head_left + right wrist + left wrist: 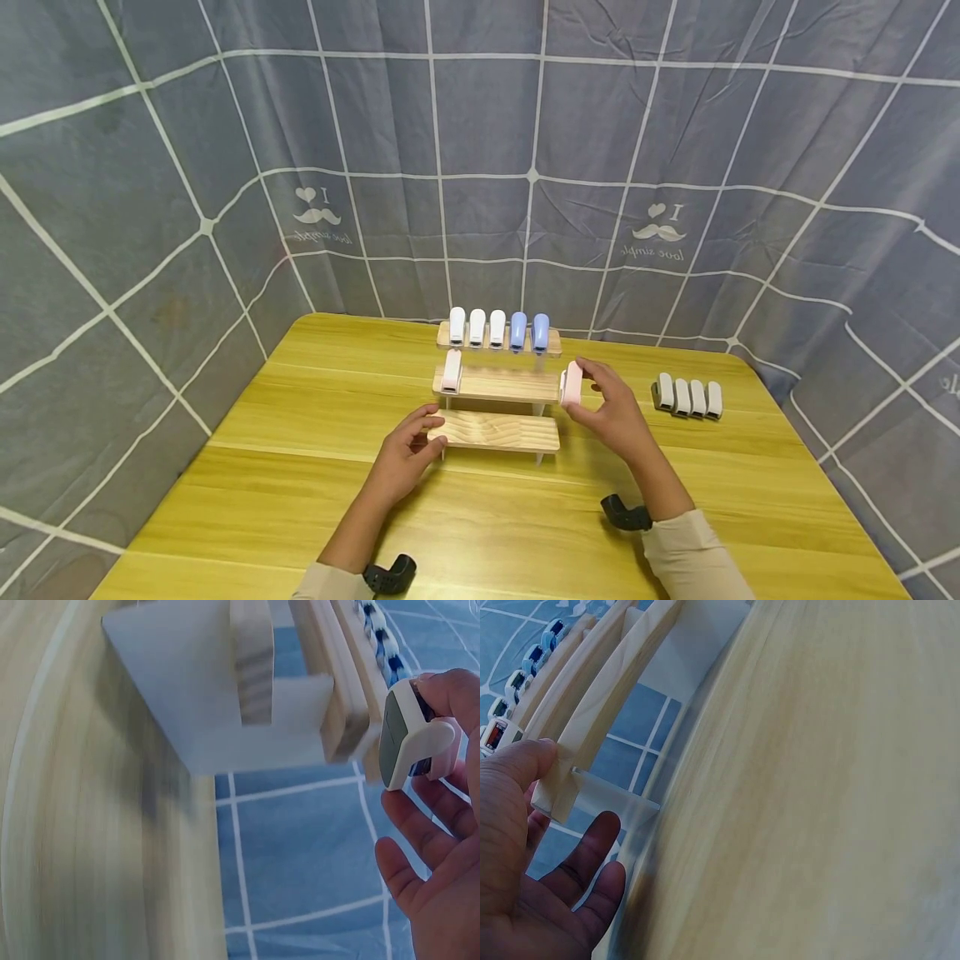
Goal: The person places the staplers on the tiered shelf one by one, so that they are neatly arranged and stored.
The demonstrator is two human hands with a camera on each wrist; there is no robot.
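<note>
My right hand [618,412] pinches a pink-and-white mini stapler [572,384] between thumb and fingers, beside the right end of the middle tier [510,385]. In the right wrist view the stapler's grey base pad [391,739] faces the shelf. My left hand [402,454] grips the left end of the lowest tier [498,431] of a wooden stepped shelf, thumb on the board's near side. Another pink stapler [452,372] stands at the left end of the middle tier. On the top tier [555,342] are three white staplers [477,327] and two blue ones [518,331] in a row.
Several white staplers [697,398] stand side by side on the wooden table [300,467], right of the shelf. A grey curtain with white lines [487,217] hangs behind and around the table. Pale side panels [255,746] hold up the tiers.
</note>
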